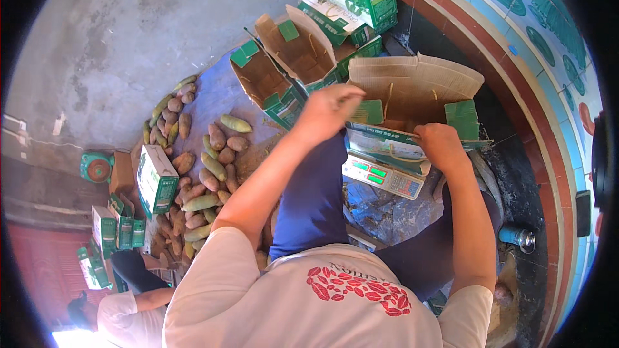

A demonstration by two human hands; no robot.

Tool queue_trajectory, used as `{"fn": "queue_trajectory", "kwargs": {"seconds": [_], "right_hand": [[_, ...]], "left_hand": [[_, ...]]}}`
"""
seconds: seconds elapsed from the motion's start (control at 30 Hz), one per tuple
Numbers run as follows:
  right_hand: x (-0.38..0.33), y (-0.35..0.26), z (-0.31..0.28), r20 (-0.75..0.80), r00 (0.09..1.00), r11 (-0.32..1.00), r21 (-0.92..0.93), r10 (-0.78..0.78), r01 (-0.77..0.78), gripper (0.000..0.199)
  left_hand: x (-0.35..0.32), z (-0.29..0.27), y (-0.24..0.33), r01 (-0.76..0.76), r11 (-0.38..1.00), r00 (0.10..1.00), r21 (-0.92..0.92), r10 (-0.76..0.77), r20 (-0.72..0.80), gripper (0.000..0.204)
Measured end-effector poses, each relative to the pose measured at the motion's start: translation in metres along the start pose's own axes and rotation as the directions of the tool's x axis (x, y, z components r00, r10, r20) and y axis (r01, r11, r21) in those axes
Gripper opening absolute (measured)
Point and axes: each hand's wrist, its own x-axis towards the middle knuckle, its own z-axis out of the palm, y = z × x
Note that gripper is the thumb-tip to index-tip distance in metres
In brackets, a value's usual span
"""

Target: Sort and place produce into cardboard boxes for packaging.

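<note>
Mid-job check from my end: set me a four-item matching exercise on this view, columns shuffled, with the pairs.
Things
1. Right hand
2. Scale
3. Brown and green produce
4. Blue-and-silver cylinder

Places or states
A. Heaped on the person's left
B. Lit with green displays
C. On the dark floor, at the person's right
D. At the near edge of the open box

Pairs: 1-D, 2-B, 3-A, 4-C
</note>
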Motion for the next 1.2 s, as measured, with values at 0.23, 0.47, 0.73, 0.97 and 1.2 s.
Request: {"fn": "queue_trajectory", "kwargs": {"seconds": [0.23, 0.47, 0.73, 0.97, 1.2], "right_hand": [[-0.003, 0.000, -0.002, -0.002, 0.998, 0.998, 0.022, -0.058, 0.058, 0.011], [0.004, -0.027, -0.011, -0.049, 0.994, 0.986, 0.124, -0.102, 0.107, 0.012], [0.011, -0.033, -0.010, -0.062, 0.987, 0.976, 0.155, -0.146, 0.154, 0.012], [-0.001, -0.029, -0.024, 0.028, 0.992, 0.968, 0.224, -0.121, 0.111, 0.014], [0.000, -0.039, -0.026, 0.096, 0.985, 0.960, 0.256, -0.142, 0.113, 0.016]], "left_hand": [[-0.083, -0.072, -0.088, 0.310, 0.945, 0.916, 0.100, -0.269, -0.299, 0.018], [-0.219, -0.060, -0.212, 0.685, 0.444, 0.641, 0.577, -0.744, -0.188, 0.031], [-0.328, 0.008, -0.253, 0.656, 0.398, 0.406, 0.641, -0.902, 0.145, 0.039], [-0.311, 0.045, -0.244, 0.572, 0.354, 0.281, 0.740, -0.932, 0.229, 0.048], [-0.346, 0.082, -0.289, 0.514, 0.318, 0.339, 0.797, -0.928, 0.152, 0.044]]}}
